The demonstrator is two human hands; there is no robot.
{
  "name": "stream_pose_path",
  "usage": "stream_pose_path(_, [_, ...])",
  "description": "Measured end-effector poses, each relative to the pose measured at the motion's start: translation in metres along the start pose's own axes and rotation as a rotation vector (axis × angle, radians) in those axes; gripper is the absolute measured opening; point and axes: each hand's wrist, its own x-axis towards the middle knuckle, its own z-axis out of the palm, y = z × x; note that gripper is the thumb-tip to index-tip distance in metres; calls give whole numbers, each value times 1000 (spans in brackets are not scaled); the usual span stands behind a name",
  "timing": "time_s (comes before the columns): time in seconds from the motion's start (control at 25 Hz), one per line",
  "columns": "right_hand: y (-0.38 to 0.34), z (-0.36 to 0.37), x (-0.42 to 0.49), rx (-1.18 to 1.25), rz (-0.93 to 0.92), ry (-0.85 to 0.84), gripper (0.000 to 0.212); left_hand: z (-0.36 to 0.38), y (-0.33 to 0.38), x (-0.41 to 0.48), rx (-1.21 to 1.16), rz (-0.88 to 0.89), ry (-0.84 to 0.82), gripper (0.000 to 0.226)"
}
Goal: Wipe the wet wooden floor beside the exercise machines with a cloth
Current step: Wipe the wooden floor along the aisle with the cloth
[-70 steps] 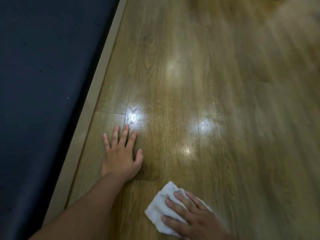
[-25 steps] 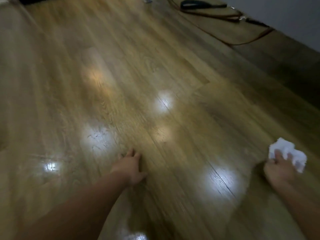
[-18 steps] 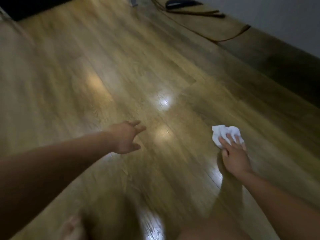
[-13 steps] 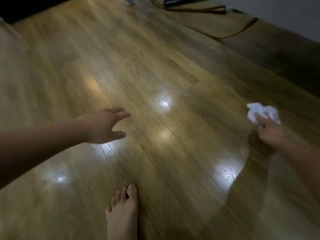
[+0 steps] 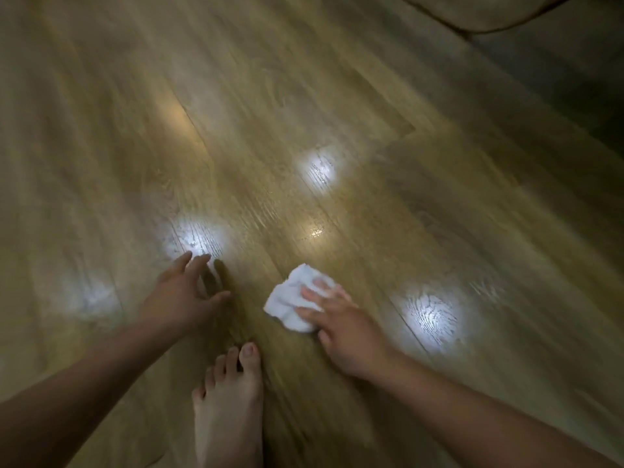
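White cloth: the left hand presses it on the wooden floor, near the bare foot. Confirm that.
Wrong hand. In the head view the right hand presses the white cloth on the wooden floor, near the bare foot; the left hand holds nothing.

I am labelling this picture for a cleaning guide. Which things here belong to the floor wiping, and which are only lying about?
For the job:
- white cloth
- right hand, fingers flat on the cloth
- wooden floor, with shiny patches

Only there:
- left hand, holding nothing
- bare foot
- dark cord, top right of the view
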Motion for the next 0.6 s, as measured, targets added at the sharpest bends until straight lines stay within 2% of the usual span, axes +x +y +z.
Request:
stream_pose_path(0.04, [6, -13, -7, -170, 92, 53, 66, 1, 3, 4, 0, 12, -7, 88])
stream_pose_path(0.08, [36, -49, -5, -233, 181, 134, 66, -1, 7, 7, -5, 20, -5, 90])
stream_pose_path(0.16, [103, -118, -12, -275, 488, 432, 67, -15, 7, 17, -53, 25, 50, 91])
stream_pose_path(0.2, [129, -150, -15, -276, 647, 471, 65, -28, 6, 23, -91, 7, 94, 89])
stream_pose_path(0.28, [159, -185, -8, -334, 779, 447, 56, -53, -6, 42, -140, -17, 182, 85])
stream_pose_path(0.4, [163, -208, 35, -348, 891, 474, 65, -60, -21, 68, -138, -16, 193, 84])
stream_pose_path(0.52, [152, -217, 56, -306, 1025, 455, 69, -42, -17, 105, -136, 52, 224, 73])
stream_pose_path(0.6, [138, -199, 75, -352, 991, 438, 65, -38, -13, 130, -152, 52, 246, 64])
